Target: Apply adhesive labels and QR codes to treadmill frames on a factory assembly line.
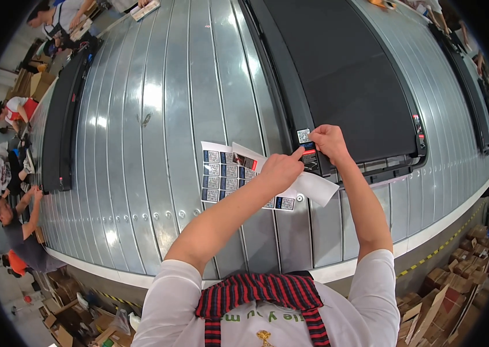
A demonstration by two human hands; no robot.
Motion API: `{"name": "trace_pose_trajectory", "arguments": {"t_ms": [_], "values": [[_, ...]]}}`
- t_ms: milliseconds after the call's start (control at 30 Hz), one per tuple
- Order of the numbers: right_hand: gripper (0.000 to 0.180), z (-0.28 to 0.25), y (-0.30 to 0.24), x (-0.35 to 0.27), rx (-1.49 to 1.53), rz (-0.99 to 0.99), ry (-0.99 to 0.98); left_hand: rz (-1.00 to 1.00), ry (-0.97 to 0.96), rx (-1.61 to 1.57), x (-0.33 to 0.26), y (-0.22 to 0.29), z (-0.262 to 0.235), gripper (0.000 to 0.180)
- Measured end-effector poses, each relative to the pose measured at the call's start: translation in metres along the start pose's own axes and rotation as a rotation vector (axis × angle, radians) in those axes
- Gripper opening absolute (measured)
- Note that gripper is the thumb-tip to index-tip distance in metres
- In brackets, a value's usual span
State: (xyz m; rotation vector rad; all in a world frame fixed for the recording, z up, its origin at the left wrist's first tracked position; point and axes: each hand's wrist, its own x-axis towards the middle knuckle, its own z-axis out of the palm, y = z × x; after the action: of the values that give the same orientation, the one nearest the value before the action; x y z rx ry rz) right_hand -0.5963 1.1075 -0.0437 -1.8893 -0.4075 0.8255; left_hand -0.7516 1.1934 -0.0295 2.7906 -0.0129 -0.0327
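Both hands work at the near left corner of the large black flat machine [342,81] that lies on the ribbed metal conveyor [157,115]. Here a small dark label [309,157] with a red strip sits on the machine's black frame, just below a small white square code sticker [303,136]. The left hand [281,169] reaches in from the side away from the machine, its index fingertip pressing on the label's near edge while the other fingers curl loosely; its grip holds nothing that I can make out. The right hand [328,141] rests on the frame just beside the label, fingers bent and pinching or pressing at its far edge; whether it still has a corner lifted cannot be told. Under the left wrist, touching the machine's frame, lies a white sheet of code stickers [224,173], with a loose strip of white backing paper [316,188] overlapping it next to the machine. To do this step well, I judge the label should be squared to the frame edge before full pressure. Then it should be rubbed flat from one end toward the other so that no bubble or raised corner remains, the right hand steadying the far edge. Other people stand along the conveyor's far side, well apart from the machine.
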Motion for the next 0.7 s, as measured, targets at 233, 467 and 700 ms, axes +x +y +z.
{"name": "trace_pose_trajectory", "arguments": {"t_ms": [233,467,700], "values": [[0.009,-0.001,0.005,0.000,0.007,-0.052,-0.005,-0.044,-0.077,0.042,0.000,0.007,-0.007,0.009],[0.015,0.003,0.010,0.008,-0.334,-0.069,0.090,-0.082,-0.141,0.085,0.005,0.012,-0.010,0.011],[0.011,0.008,0.006,0.001,-0.472,-0.206,0.195,-0.123,-0.178,0.085,0.007,0.015,-0.012,0.007]]}}
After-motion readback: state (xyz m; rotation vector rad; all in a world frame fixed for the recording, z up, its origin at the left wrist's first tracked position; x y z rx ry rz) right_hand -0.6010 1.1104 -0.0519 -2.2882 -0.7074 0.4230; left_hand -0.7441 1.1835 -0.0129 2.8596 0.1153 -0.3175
